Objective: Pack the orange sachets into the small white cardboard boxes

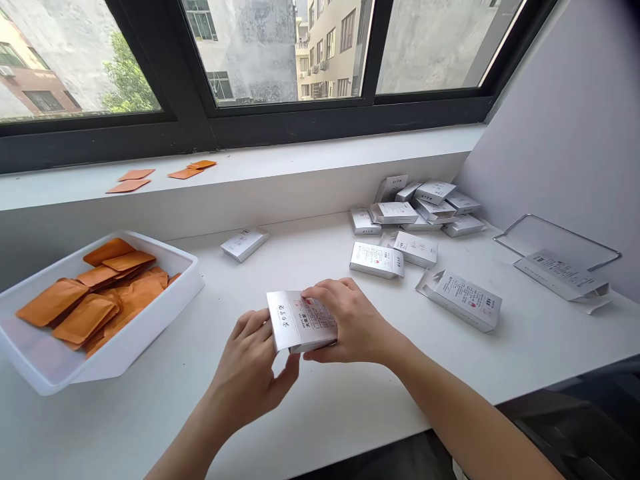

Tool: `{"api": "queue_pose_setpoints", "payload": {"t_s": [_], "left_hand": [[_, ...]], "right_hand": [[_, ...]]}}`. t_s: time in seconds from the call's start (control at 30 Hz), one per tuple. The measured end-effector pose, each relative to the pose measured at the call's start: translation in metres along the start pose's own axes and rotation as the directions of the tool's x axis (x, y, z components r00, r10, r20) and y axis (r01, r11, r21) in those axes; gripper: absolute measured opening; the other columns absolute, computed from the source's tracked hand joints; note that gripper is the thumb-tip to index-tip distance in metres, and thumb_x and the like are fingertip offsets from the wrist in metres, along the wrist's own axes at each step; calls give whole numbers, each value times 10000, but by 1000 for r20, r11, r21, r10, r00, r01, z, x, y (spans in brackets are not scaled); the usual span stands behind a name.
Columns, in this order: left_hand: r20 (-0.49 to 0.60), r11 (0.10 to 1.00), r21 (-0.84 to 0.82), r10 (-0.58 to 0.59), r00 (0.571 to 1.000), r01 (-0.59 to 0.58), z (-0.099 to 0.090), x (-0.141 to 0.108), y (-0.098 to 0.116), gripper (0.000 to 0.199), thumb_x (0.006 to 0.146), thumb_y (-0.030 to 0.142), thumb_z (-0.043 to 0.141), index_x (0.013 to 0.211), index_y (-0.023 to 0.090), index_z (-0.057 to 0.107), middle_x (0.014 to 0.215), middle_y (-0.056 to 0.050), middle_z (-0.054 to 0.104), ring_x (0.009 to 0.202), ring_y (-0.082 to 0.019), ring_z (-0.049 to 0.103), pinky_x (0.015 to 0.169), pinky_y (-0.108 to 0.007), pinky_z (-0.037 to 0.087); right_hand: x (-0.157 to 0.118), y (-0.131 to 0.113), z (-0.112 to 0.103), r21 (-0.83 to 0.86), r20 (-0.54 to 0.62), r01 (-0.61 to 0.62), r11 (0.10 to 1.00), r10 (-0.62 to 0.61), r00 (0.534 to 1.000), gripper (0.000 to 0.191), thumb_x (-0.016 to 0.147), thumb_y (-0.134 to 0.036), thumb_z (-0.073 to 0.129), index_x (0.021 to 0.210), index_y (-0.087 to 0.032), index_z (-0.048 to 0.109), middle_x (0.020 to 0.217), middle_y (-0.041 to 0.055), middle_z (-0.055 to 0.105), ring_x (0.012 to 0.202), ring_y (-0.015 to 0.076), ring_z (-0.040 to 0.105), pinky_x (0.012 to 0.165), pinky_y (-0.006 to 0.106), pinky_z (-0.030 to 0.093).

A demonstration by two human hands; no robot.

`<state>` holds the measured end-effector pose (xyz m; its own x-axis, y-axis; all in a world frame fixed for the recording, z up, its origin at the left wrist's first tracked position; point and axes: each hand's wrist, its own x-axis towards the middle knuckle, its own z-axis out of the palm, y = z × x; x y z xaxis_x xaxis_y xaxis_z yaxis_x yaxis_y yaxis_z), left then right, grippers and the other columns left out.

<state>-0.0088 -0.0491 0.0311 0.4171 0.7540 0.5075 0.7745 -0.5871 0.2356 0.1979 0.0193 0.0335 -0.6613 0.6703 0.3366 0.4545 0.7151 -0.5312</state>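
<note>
A small silver-white printed carton is held above the white table, its end flap standing out toward the left. My right hand grips the carton's right part, fingers over the top and thumb underneath. At the flap end, my left hand has its fingers behind the flap and its thumb below it; whether it bears any of the carton's weight I cannot tell. The inside of the carton is hidden. On the far left sits a white plastic bin with many orange sachets in it.
Several similar cartons are heaped at the back right, some with raised flaps. One carton lies alone behind my hands. Orange sachets rest on the windowsill. A wire frame leans near the right wall.
</note>
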Motion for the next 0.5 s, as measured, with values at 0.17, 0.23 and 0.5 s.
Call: {"api": "queue_pose_setpoints", "payload": {"t_s": [0.17,0.23,0.5], "left_hand": [[208,974,-186,-89,974,129,-7,1,4,154,857,164,480,942,226,592,885,-22,663,857,-191,566,786,-337,427],[333,960,-218,-94,938,174,-8,1,5,201,843,168,483,1006,232,581,933,-35,654,870,-194,577,772,-329,459],[282,859,-487,-19,959,161,6,-1,10,166,782,119,478,903,224,519,813,4,616,691,-125,585,617,-218,483]], "right_hand": [[0,6,-6,-11,58,65,998,-64,996,780,607,-499,803,1261,-214,489,1151,81,612,1038,235,554,953,394,317],[-1,6,-8,-31,89,83,996,-80,993,752,626,-513,786,1253,-204,510,1129,90,615,1023,235,556,949,394,318],[-2,-6,-7,-120,136,176,977,-160,978,643,703,-551,706,1204,-174,559,1045,110,606,958,235,553,933,415,329]]}}
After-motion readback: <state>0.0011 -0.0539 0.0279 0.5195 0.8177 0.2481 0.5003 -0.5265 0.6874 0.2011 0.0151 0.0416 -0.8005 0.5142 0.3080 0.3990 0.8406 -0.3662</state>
